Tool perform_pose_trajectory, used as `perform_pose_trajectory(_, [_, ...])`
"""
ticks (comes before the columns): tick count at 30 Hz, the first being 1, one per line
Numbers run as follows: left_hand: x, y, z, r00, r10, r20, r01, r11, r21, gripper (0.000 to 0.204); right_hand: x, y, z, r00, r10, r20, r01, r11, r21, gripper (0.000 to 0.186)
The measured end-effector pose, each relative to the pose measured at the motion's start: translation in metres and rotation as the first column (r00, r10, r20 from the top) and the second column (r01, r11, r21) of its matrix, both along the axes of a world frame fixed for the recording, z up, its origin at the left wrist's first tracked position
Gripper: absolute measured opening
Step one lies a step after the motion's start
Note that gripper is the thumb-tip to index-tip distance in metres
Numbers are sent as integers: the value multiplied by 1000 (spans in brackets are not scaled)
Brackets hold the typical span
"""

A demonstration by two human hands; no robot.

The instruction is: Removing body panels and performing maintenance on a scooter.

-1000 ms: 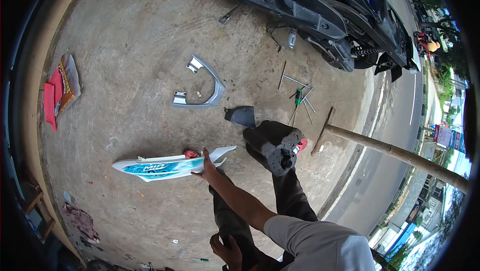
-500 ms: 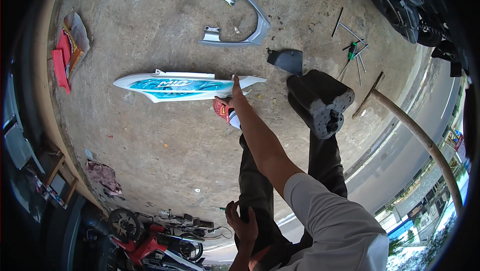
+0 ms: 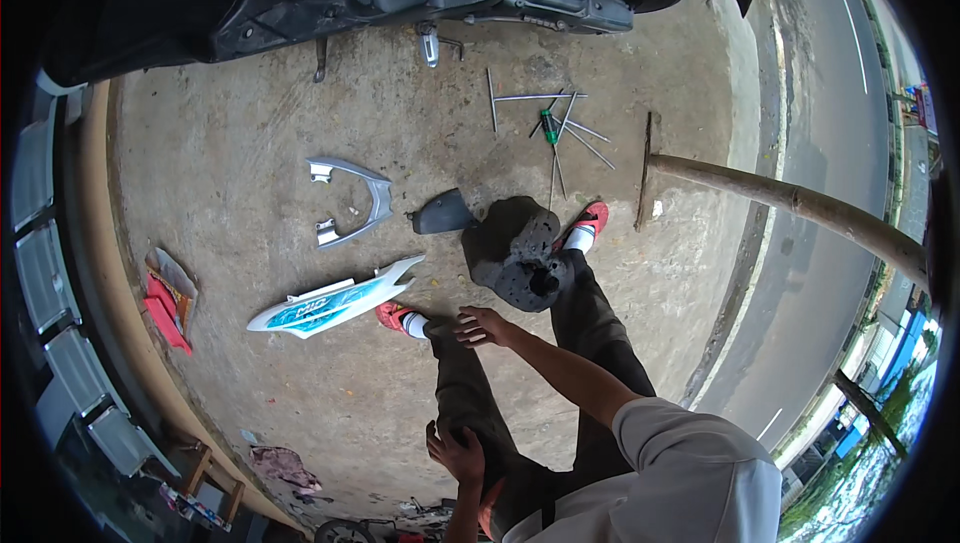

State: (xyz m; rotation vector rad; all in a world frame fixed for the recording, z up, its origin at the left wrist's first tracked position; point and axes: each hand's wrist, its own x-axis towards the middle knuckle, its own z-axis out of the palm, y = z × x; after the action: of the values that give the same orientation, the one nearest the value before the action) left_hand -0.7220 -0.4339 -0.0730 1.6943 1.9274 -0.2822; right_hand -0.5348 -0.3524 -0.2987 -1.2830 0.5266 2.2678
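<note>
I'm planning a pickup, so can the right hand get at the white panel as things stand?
Probably yes, perhaps with a lean: the right hand looks empty, and the white panel lies uncovered beside the left shoe.

Daylit, stained concrete floor [image 3: 250,143]; tan ledge [image 3: 103,193] along left; grey paved road [image 3: 825,103] at right.

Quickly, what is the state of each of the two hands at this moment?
Left hand: open, fingers loosely bent, nothing visible in it.
Right hand: open and seemingly empty, over the trouser leg.
</note>
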Motion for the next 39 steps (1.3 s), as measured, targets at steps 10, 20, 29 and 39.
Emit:
perform_pose_trajectory(10, [117, 30, 40, 989, 8, -148, -15, 999, -51, 60, 332, -160, 98, 915, -138, 379, 175, 982, -65, 48])
perform_pose_trajectory(20, [307, 156, 175, 972, -202, 120, 171, 958, 228, 55, 321, -202, 196, 582, 772, 256, -812, 572, 120, 68])
perform_pose_trajectory(29, [311, 235, 170, 891, -434, 134, 422, 900, 108, 25, 341, -132, 235, 465, 683, 563, -857, 506, 94, 35])
perform_pose_trajectory(39, [307, 401, 124, 753, -394, 527, 652, 339, -678, 39, 348, -16, 256, 600, 774, 202, -797, 553, 244, 48])
